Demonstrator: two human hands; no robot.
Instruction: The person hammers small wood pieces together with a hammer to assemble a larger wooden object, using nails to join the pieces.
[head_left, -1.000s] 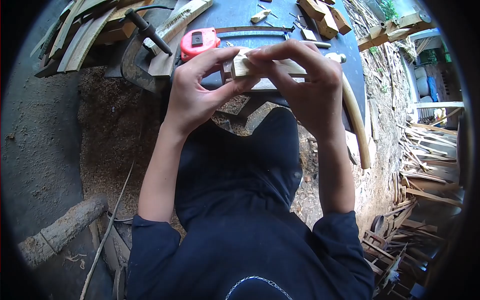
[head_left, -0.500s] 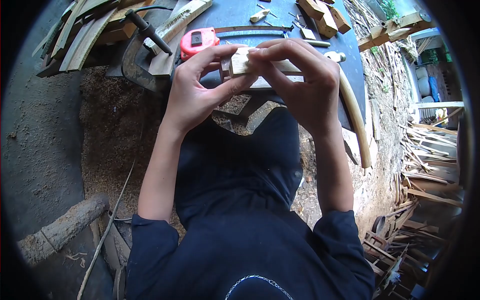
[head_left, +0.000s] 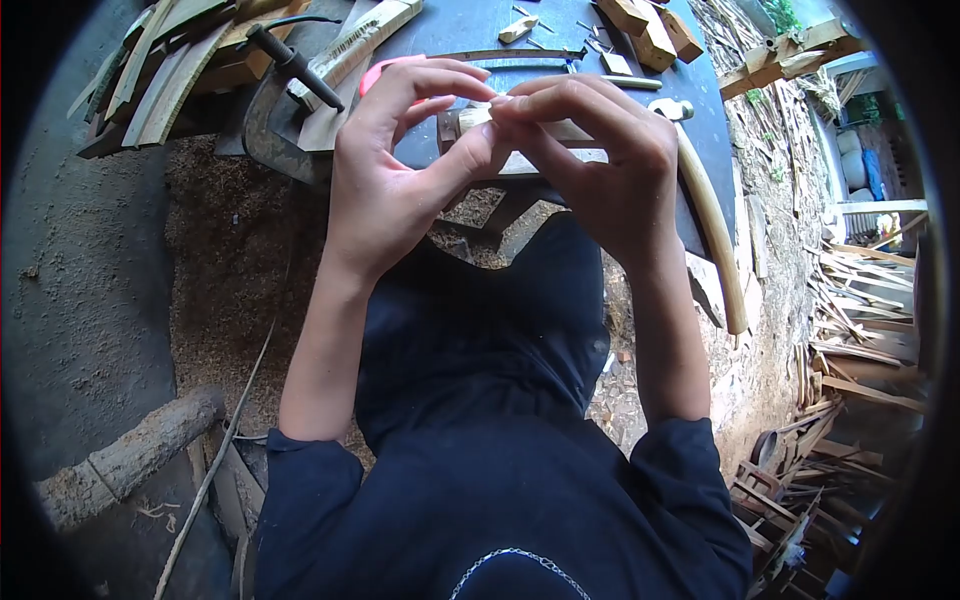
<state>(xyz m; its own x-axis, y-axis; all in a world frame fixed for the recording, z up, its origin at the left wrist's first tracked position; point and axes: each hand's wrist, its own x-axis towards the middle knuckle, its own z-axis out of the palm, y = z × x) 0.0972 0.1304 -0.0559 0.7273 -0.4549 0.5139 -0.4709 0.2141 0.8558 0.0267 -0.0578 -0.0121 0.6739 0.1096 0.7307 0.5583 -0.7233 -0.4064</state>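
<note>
My left hand (head_left: 400,165) is held in a loose curve above the near edge of the table, fingers apart from the thumb. Its thumb rests at or just over a pale wooden piece (head_left: 470,122), mostly hidden by both hands. Close beside it, my right hand (head_left: 600,135) pinches thumb and fingertips together over that wood; whatever is between them is too small to make out. Behind my left fingers a red tape measure (head_left: 376,74) shows only in part. A hammer (head_left: 712,215) with a curved wooden handle lies right of my right hand.
Nails (head_left: 590,28) and a small wood offcut (head_left: 519,28) lie on the blue-black table (head_left: 470,22). Wooden blocks (head_left: 648,38) stand at back right. At left, a clamp (head_left: 262,130) grips near stacked boards (head_left: 190,70). Scrap wood (head_left: 870,310) covers the ground at right.
My left hand has loosened from the wooden piece, its fingers lifting up and away and covering more of the tape measure. My right hand keeps nearly the same pinch and place.
</note>
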